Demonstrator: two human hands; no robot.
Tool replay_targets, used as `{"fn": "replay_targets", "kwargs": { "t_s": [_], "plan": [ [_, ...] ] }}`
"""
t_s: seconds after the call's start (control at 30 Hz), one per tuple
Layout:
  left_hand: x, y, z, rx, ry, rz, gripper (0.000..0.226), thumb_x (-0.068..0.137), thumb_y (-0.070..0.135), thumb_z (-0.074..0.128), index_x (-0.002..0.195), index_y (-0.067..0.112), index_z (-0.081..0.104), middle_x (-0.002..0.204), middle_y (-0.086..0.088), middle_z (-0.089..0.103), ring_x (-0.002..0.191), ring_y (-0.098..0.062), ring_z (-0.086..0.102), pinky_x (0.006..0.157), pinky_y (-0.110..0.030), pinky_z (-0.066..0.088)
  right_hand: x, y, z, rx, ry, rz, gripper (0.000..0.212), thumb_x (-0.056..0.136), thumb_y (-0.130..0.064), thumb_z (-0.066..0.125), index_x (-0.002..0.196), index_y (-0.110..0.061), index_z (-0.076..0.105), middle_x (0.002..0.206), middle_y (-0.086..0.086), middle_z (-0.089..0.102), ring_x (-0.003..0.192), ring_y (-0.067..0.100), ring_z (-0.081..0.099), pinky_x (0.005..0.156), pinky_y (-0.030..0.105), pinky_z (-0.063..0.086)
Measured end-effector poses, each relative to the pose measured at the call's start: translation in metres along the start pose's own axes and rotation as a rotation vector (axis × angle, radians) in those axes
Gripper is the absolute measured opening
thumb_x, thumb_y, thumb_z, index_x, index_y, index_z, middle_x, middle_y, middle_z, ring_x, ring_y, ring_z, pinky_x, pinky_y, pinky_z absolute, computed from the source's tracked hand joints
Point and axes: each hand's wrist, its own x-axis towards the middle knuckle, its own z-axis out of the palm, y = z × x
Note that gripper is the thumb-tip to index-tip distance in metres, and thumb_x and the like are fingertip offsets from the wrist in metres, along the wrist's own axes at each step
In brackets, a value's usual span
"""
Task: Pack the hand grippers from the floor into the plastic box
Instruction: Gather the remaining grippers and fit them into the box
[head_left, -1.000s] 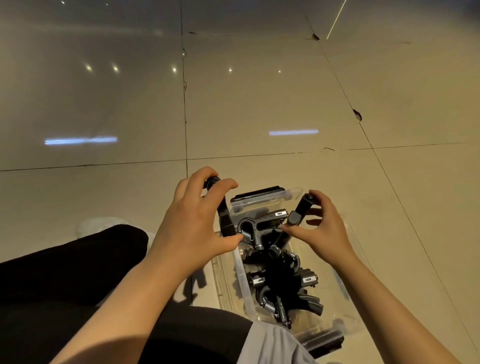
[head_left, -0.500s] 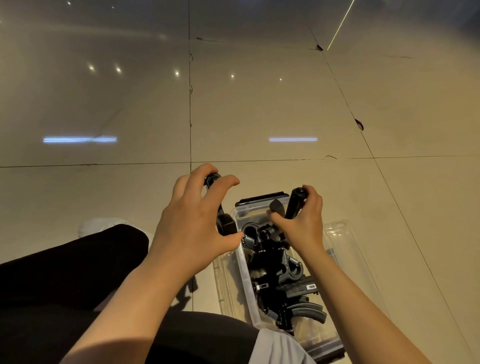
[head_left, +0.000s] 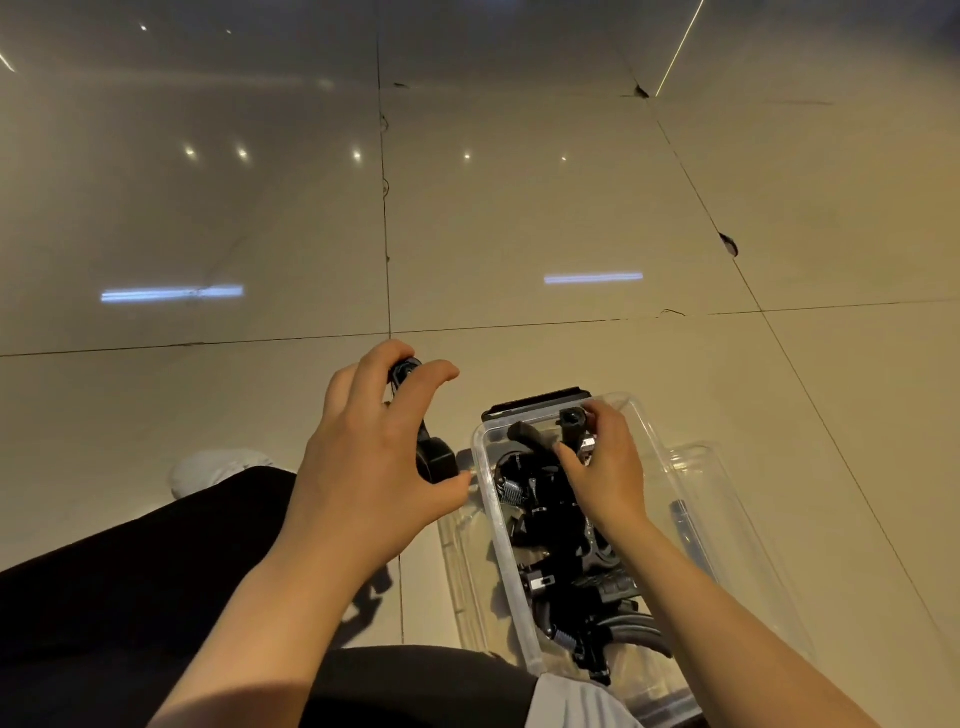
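Hand grippers: a black tangle with steel springs showing, piled inside the clear plastic box, which sits on the tiled floor just in front of the person's knees.

Left hand: held just left of the box's far corner, above the floor. Fingers curl over the top of one black hand gripper; thumb is under its lower handle end, so the piece is gripped between fingers and thumb. This gripper is outside the box, close beside its left wall.

Right hand: inside the box at the far end. Fingers and thumb pinch the handle end of another black gripper, which stands up out of the pile near the far wall.

Clear lid: lies under and to the right of the box, its edge sticking out. A black latch bar shows at the box's far end.

Black trouser leg at lower left; a white shoe beyond it.
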Motion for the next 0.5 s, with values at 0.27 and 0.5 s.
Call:
{"fn": "replay_targets", "kwargs": {
  "t_s": [0.27,0.5],
  "plan": [
    [0.0,0.003,0.001,-0.006,0.004,-0.025,0.075,0.058,0.043,0.072,0.127,0.03,0.046,0.131,0.0,0.039,0.118,-0.02,0.035,0.08,-0.027,0.033,0.0,0.015,-0.004,-0.06,-0.171,-0.049,0.024,0.09,-0.019,0.06,0.113,-0.016,0.056,0.106,-0.001,0.061,0.096,0.015,0.057,0.074,0.026,0.042],
    [-0.003,0.0,0.003,0.012,0.01,-0.037,0.078,0.056,0.036,0.079,0.126,0.028,0.048,0.13,-0.002,0.04,0.117,-0.023,0.037,0.081,-0.029,0.035,0.016,0.004,-0.004,-0.037,-0.235,-0.062,0.029,0.092,-0.015,0.058,0.12,-0.016,0.054,0.112,0.003,0.066,0.102,0.022,0.063,0.082,0.032,0.049]
  ]
}}
